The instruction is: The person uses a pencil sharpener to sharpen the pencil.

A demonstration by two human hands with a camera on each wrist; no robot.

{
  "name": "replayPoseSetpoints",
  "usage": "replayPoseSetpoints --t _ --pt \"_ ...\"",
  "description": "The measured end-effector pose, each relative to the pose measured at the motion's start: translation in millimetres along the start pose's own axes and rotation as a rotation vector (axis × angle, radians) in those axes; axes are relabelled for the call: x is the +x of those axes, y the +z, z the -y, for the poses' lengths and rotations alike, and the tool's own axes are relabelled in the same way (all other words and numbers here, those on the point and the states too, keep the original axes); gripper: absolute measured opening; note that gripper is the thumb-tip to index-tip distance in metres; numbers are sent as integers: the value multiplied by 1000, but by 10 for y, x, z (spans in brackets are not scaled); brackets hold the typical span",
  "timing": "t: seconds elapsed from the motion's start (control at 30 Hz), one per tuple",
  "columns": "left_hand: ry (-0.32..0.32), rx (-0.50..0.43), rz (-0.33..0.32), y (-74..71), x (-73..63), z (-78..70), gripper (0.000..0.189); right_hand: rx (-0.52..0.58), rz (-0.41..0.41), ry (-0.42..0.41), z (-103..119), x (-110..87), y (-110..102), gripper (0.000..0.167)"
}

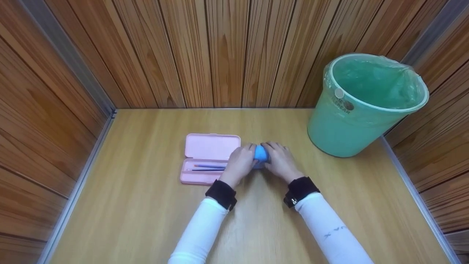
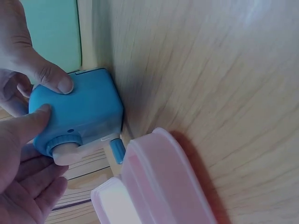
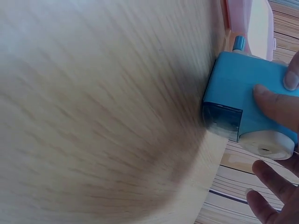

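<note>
Both hands hold a blue desktop pencil sharpener point(image 1: 261, 154) between them, low over the table just right of an open pink pencil case point(image 1: 212, 146). My left hand point(image 1: 240, 163) grips its left side, the thumb on the blue body, near the pale crank with its blue handle point(image 2: 117, 150). On the other side, my right hand point(image 1: 281, 160) rests its thumb on the body, with fingers spread past the pale round pencil-hole piece point(image 3: 266, 144). A dark see-through shavings drawer point(image 3: 222, 120) shows below that piece. Inside the case lie slim pencils point(image 1: 209, 168), partly hidden by the left hand.
A green waste bin point(image 1: 344, 124) lined with a clear bag stands at the back right. Wood-plank walls point(image 1: 227, 55) rise behind and at both sides of the wooden tabletop point(image 1: 139, 212). Metal strips edge the table.
</note>
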State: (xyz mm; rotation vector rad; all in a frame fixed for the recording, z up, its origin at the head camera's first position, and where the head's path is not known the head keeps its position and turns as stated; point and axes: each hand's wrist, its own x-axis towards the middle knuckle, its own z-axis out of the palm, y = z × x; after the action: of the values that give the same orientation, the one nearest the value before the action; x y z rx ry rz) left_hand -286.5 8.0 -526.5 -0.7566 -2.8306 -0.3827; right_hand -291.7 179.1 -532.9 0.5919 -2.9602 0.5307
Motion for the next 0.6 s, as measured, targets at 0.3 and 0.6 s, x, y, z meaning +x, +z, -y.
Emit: replayPoseSetpoints --t 0.3,0.6 --pt "-29 50 54 -44 -25 2 58 52 106 12 38 -71 -158 81" --pt "-34 17 -3 -152 -198 154 56 23 107 -9 -33 -224 -356 84"
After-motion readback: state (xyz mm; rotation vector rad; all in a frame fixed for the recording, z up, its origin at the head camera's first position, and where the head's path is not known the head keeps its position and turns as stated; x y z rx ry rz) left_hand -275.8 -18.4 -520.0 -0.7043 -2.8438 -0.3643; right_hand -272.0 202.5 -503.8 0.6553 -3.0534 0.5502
